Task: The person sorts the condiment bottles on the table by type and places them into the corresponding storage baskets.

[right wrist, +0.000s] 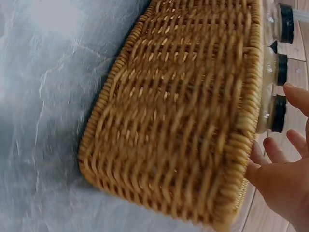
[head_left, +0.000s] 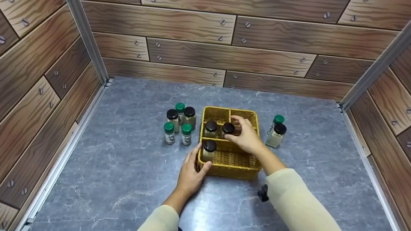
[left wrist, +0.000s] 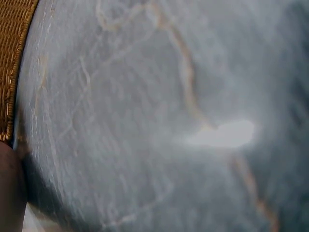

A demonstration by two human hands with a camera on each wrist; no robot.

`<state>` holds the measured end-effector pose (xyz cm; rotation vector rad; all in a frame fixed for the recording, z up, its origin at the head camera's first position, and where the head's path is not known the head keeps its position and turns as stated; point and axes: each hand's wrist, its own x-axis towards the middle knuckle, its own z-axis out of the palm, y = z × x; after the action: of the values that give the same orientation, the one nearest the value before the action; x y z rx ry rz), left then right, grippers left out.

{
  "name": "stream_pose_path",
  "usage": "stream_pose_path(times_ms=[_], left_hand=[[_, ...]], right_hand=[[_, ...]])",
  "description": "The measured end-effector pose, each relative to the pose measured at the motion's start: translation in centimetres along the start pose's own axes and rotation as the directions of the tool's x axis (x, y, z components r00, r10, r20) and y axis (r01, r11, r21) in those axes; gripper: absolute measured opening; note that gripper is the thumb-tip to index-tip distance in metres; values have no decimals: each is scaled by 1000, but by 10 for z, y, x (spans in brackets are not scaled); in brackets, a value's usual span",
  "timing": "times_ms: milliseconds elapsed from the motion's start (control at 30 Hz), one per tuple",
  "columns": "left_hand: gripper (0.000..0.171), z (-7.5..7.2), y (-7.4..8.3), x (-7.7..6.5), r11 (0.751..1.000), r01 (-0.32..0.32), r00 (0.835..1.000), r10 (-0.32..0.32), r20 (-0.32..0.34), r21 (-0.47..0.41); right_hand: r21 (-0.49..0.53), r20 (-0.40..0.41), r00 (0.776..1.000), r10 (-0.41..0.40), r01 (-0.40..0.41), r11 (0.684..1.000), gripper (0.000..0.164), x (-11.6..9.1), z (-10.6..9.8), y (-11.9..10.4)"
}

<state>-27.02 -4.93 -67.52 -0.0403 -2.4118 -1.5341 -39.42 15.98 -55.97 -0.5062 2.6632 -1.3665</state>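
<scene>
A yellow-brown wicker basket [head_left: 236, 172] with compartments sits on the table. In the head view, one black-capped spice jar [head_left: 208, 151] stands in the front compartment at the left. Two more black-capped jars stand in the middle row, a left one [head_left: 210, 129] and a right one [head_left: 228, 128]. My right hand [head_left: 245, 136] is over the basket with thumb and fingers spread about the right one's cap; the right wrist view shows the fingers apart from it. My left hand [head_left: 191, 172] rests against the basket's front left corner, fingers straight along the side, thumb at the front rim.
Left of the basket stands a group of spice jars, some with black caps [head_left: 172, 115], others with green caps [head_left: 169, 128]. To the right are one green-capped jar [head_left: 278, 119] and one black-capped jar [head_left: 275, 136]. Wood-patterned walls [head_left: 232, 29] enclose the grey marbled table [head_left: 110, 159].
</scene>
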Motion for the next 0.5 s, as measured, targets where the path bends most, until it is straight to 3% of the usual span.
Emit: stream_pose_path(times_ms=[300,500], left_hand=[[71,1,-1,1,1000,-12,1000,12,-8,0],[72,2,-2,1,1000,-2,1000,2,-11,-3]], right_hand=[[-7,-7,998,-58,58,998,73,-14,-23,2],[-106,3,997,-74,74,992,74,-21,-43,12]])
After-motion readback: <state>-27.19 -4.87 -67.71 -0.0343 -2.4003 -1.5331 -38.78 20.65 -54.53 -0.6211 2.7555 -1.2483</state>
